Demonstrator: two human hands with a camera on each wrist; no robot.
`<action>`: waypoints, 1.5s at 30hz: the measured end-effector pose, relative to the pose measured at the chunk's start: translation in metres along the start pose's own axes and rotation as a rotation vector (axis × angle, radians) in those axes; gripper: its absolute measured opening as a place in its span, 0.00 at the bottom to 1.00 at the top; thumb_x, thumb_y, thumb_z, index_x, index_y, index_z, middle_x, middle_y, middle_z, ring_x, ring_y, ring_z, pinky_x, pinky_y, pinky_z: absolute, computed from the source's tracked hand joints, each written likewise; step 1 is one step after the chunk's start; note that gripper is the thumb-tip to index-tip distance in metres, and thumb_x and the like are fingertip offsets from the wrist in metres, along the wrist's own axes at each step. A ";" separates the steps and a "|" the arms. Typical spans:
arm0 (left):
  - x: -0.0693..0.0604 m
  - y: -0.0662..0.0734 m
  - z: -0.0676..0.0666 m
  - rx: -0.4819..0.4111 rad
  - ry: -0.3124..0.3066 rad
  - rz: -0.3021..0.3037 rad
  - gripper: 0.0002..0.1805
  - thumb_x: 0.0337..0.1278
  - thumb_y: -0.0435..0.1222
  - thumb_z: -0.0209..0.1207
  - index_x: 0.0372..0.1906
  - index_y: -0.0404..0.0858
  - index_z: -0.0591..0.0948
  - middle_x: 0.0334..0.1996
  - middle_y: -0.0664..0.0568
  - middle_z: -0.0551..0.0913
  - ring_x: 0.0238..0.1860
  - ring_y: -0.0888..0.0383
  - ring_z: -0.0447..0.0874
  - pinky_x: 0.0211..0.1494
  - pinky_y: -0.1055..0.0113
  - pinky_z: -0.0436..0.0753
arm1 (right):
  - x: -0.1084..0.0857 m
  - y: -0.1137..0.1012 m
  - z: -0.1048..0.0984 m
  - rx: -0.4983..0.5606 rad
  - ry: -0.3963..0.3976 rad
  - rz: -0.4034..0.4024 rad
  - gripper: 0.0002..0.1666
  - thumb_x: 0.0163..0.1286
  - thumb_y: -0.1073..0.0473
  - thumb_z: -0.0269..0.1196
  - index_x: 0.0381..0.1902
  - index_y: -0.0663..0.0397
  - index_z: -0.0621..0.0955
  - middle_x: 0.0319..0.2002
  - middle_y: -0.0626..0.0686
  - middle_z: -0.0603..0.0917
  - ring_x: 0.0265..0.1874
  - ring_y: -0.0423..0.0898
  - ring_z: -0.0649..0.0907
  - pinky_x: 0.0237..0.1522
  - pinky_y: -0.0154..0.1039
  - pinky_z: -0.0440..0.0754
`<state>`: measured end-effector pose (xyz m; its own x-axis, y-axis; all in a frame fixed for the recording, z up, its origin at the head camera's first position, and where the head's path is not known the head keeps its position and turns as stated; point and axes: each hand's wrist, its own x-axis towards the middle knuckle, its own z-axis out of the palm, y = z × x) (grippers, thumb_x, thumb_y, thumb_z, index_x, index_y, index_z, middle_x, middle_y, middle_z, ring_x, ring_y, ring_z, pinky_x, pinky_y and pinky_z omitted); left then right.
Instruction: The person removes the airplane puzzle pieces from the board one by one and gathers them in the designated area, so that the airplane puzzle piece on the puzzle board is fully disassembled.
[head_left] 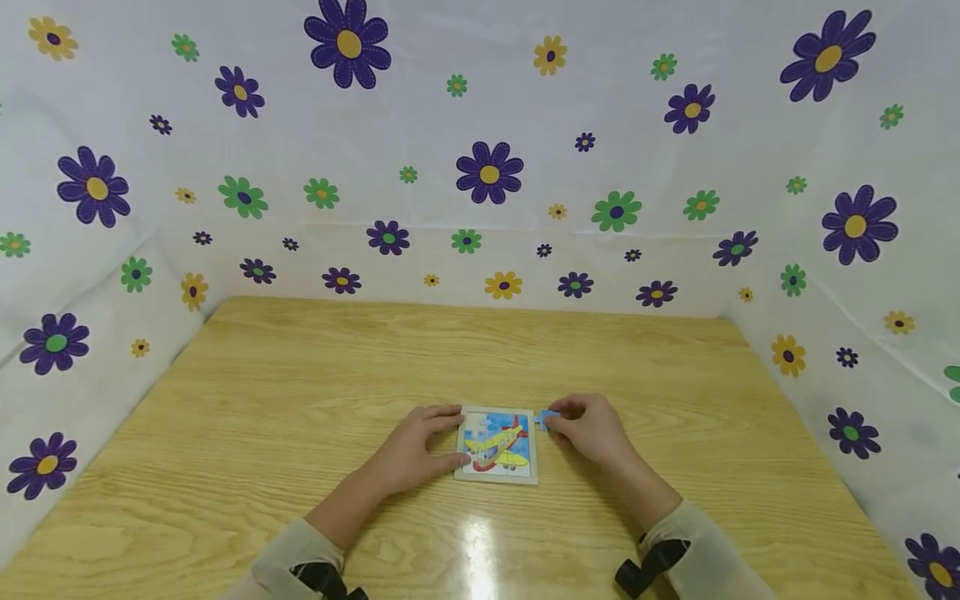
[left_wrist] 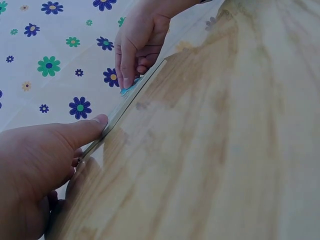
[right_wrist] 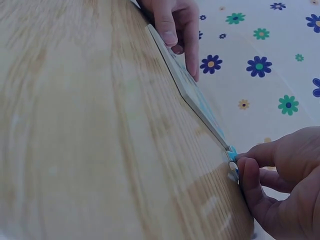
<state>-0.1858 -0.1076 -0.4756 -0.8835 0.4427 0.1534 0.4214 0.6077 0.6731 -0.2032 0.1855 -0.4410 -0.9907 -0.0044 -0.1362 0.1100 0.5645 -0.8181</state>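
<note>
A square puzzle board [head_left: 497, 480] with a light wooden frame and a yellow and red airplane picture lies on the table; a pale gap shows near its upper left corner. My left hand [head_left: 408, 450] grips the board's left side, thumb on the frame's lower left and fingers at the upper left. My right hand [head_left: 596, 429] pinches a blue puzzle piece [head_left: 548, 419] just beyond the board's upper right edge. In the right wrist view the blue piece [right_wrist: 232, 153] is between thumb and finger beside the board's corner.
The wooden table [head_left: 360, 358] extends around the board. A white cloth [head_left: 420, 125] with purple, green and yellow flowers stands behind the table and along both sides. Dark straps with black devices [head_left: 652, 567] are on both sleeves.
</note>
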 end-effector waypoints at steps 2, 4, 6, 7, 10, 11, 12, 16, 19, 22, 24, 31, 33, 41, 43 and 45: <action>0.000 0.000 0.000 -0.003 -0.003 0.000 0.35 0.55 0.50 0.71 0.65 0.38 0.78 0.70 0.52 0.73 0.66 0.50 0.71 0.67 0.48 0.74 | -0.001 -0.001 -0.001 -0.003 -0.003 -0.001 0.10 0.66 0.62 0.68 0.43 0.63 0.85 0.28 0.53 0.84 0.22 0.42 0.81 0.29 0.34 0.78; 0.000 0.000 0.001 -0.008 -0.006 -0.004 0.35 0.55 0.51 0.70 0.66 0.38 0.78 0.70 0.53 0.73 0.66 0.50 0.71 0.67 0.49 0.74 | -0.001 -0.001 -0.001 -0.009 -0.001 -0.003 0.10 0.67 0.62 0.68 0.43 0.62 0.85 0.28 0.53 0.85 0.22 0.42 0.81 0.29 0.34 0.78; 0.000 0.000 0.001 -0.013 -0.006 -0.011 0.35 0.55 0.50 0.70 0.66 0.38 0.78 0.70 0.53 0.73 0.66 0.50 0.71 0.67 0.48 0.74 | -0.002 -0.002 -0.001 -0.012 0.002 -0.007 0.10 0.67 0.62 0.68 0.43 0.62 0.85 0.27 0.53 0.85 0.22 0.42 0.80 0.29 0.34 0.78; -0.001 0.000 0.002 -0.017 -0.006 -0.017 0.35 0.55 0.50 0.70 0.66 0.38 0.78 0.70 0.53 0.73 0.66 0.50 0.70 0.67 0.48 0.74 | -0.002 -0.002 -0.002 -0.014 0.001 -0.009 0.10 0.67 0.62 0.68 0.43 0.62 0.85 0.27 0.53 0.85 0.22 0.42 0.81 0.30 0.34 0.78; -0.002 -0.001 0.003 -0.024 -0.009 -0.030 0.35 0.55 0.50 0.71 0.66 0.38 0.78 0.70 0.53 0.72 0.68 0.49 0.70 0.68 0.48 0.73 | -0.002 -0.001 -0.001 -0.019 -0.003 -0.008 0.10 0.66 0.62 0.68 0.43 0.63 0.85 0.28 0.53 0.85 0.23 0.42 0.81 0.30 0.34 0.78; -0.002 -0.001 0.003 -0.023 -0.012 -0.032 0.35 0.55 0.50 0.71 0.66 0.38 0.78 0.70 0.53 0.72 0.68 0.49 0.69 0.68 0.48 0.73 | -0.003 -0.001 -0.001 -0.017 -0.006 -0.005 0.10 0.66 0.63 0.68 0.43 0.63 0.85 0.28 0.53 0.85 0.23 0.42 0.81 0.30 0.34 0.79; -0.003 -0.001 0.003 -0.024 -0.014 -0.034 0.35 0.55 0.50 0.71 0.66 0.38 0.78 0.71 0.53 0.72 0.68 0.49 0.69 0.69 0.48 0.73 | -0.003 -0.001 0.000 -0.014 -0.008 -0.003 0.10 0.66 0.63 0.68 0.43 0.63 0.85 0.29 0.53 0.86 0.23 0.42 0.82 0.30 0.33 0.79; -0.006 -0.001 0.001 -0.020 -0.003 -0.038 0.35 0.55 0.49 0.71 0.66 0.38 0.78 0.70 0.53 0.72 0.68 0.49 0.70 0.69 0.48 0.73 | -0.002 -0.001 0.003 -0.003 -0.008 -0.011 0.11 0.65 0.63 0.69 0.44 0.64 0.85 0.32 0.54 0.87 0.24 0.41 0.83 0.31 0.33 0.81; -0.009 0.000 -0.002 -0.021 0.016 -0.035 0.34 0.54 0.48 0.72 0.65 0.37 0.79 0.70 0.52 0.73 0.68 0.48 0.70 0.68 0.47 0.73 | 0.000 -0.001 0.006 0.013 -0.009 -0.029 0.12 0.65 0.63 0.69 0.44 0.65 0.85 0.35 0.56 0.88 0.24 0.41 0.84 0.31 0.34 0.82; -0.010 -0.001 -0.004 -0.014 0.020 -0.026 0.34 0.54 0.48 0.72 0.64 0.37 0.79 0.69 0.51 0.74 0.68 0.48 0.70 0.68 0.47 0.73 | 0.002 0.001 0.009 0.062 -0.015 -0.032 0.13 0.64 0.64 0.69 0.45 0.66 0.84 0.37 0.57 0.88 0.26 0.41 0.84 0.32 0.35 0.84; -0.010 -0.001 -0.003 -0.012 0.020 -0.023 0.34 0.54 0.48 0.71 0.64 0.37 0.79 0.69 0.52 0.74 0.67 0.48 0.71 0.67 0.47 0.74 | 0.005 0.004 0.008 0.094 -0.024 -0.015 0.14 0.64 0.63 0.69 0.46 0.65 0.84 0.39 0.58 0.87 0.27 0.41 0.84 0.33 0.34 0.84; -0.004 0.000 0.000 -0.012 0.012 -0.018 0.34 0.54 0.48 0.71 0.64 0.37 0.79 0.69 0.52 0.74 0.68 0.48 0.70 0.69 0.48 0.73 | 0.004 -0.001 0.005 0.057 -0.003 -0.029 0.16 0.65 0.59 0.70 0.48 0.62 0.85 0.39 0.56 0.84 0.31 0.42 0.82 0.32 0.32 0.82; -0.002 -0.001 0.000 -0.010 0.009 -0.012 0.34 0.54 0.49 0.71 0.64 0.37 0.79 0.69 0.52 0.74 0.68 0.48 0.70 0.69 0.48 0.72 | 0.001 -0.006 0.008 -0.013 0.006 -0.080 0.15 0.64 0.59 0.70 0.47 0.60 0.86 0.39 0.56 0.83 0.33 0.44 0.81 0.31 0.33 0.80; -0.001 0.000 -0.001 -0.021 -0.005 -0.021 0.34 0.54 0.50 0.71 0.64 0.38 0.79 0.69 0.52 0.74 0.69 0.48 0.70 0.70 0.47 0.72 | -0.002 -0.022 0.030 -0.113 -0.204 -0.317 0.13 0.66 0.60 0.68 0.47 0.58 0.86 0.34 0.52 0.83 0.30 0.42 0.80 0.32 0.32 0.79; -0.001 0.000 -0.001 -0.021 -0.001 -0.013 0.34 0.54 0.50 0.71 0.64 0.38 0.79 0.69 0.52 0.74 0.68 0.48 0.70 0.69 0.47 0.72 | 0.000 -0.026 0.035 -0.062 -0.271 -0.306 0.14 0.67 0.60 0.68 0.49 0.60 0.86 0.32 0.51 0.82 0.28 0.41 0.81 0.30 0.32 0.81; 0.000 0.000 -0.001 -0.022 0.001 -0.003 0.34 0.55 0.50 0.71 0.64 0.38 0.79 0.69 0.51 0.74 0.68 0.48 0.70 0.69 0.47 0.73 | 0.002 -0.028 0.039 -0.012 -0.312 -0.273 0.15 0.67 0.60 0.67 0.50 0.60 0.85 0.31 0.51 0.80 0.26 0.41 0.81 0.30 0.32 0.82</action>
<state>-0.1862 -0.1081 -0.4751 -0.8849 0.4401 0.1526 0.4145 0.5945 0.6890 -0.2051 0.1370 -0.4400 -0.9112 -0.4041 -0.0796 -0.1562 0.5179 -0.8411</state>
